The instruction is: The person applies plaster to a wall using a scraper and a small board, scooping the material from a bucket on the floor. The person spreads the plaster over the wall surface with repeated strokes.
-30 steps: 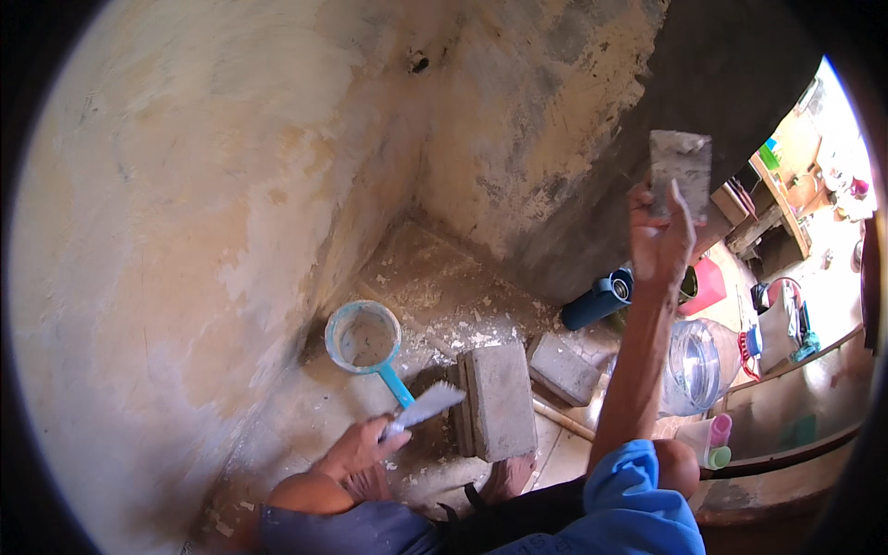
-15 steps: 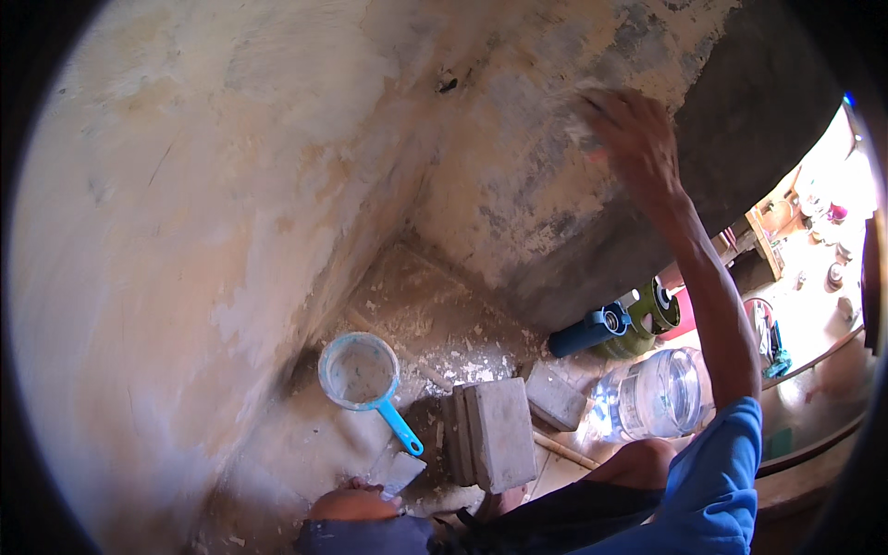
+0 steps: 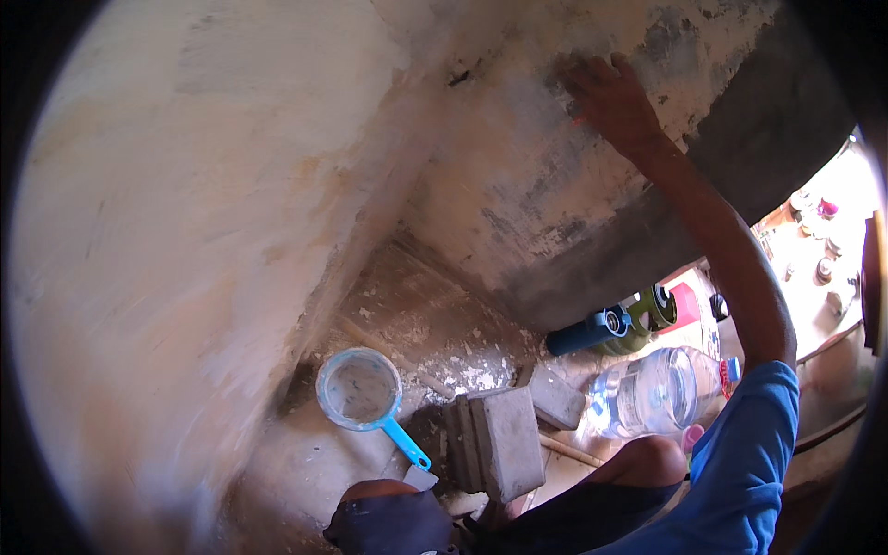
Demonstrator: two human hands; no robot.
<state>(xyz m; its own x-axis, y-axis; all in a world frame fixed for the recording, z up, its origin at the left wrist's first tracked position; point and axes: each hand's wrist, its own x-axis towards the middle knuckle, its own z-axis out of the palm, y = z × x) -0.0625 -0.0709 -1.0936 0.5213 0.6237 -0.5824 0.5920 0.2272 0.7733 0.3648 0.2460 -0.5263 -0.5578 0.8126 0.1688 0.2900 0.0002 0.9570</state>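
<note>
My right hand (image 3: 615, 106) is raised against the patchy plastered wall (image 3: 546, 176), its fingers bent over a flat scraper. Only a small red bit of the scraper (image 3: 579, 119) shows beside the fingers. My left hand is out of sight behind my raised knee (image 3: 379, 488). Beside that knee, the corner of a pale flat piece (image 3: 421, 478) sticks out. A blue-handled pan (image 3: 396, 407) stands on the floor in the corner, with whitish paste smeared inside it.
Grey blocks (image 3: 507, 444) are stacked beside the pan, with another block (image 3: 558, 398) behind them. A large clear water bottle (image 3: 647, 393) lies to the right. Beyond it are a dark blue flask (image 3: 583, 335) and a green cylinder (image 3: 652, 310). A small hole (image 3: 459, 78) marks the wall corner.
My right hand has moved slightly up and left along the wall. My left fingers, seen earlier by the pale flat piece, are now hidden behind my knee. The view has shifted slightly.
</note>
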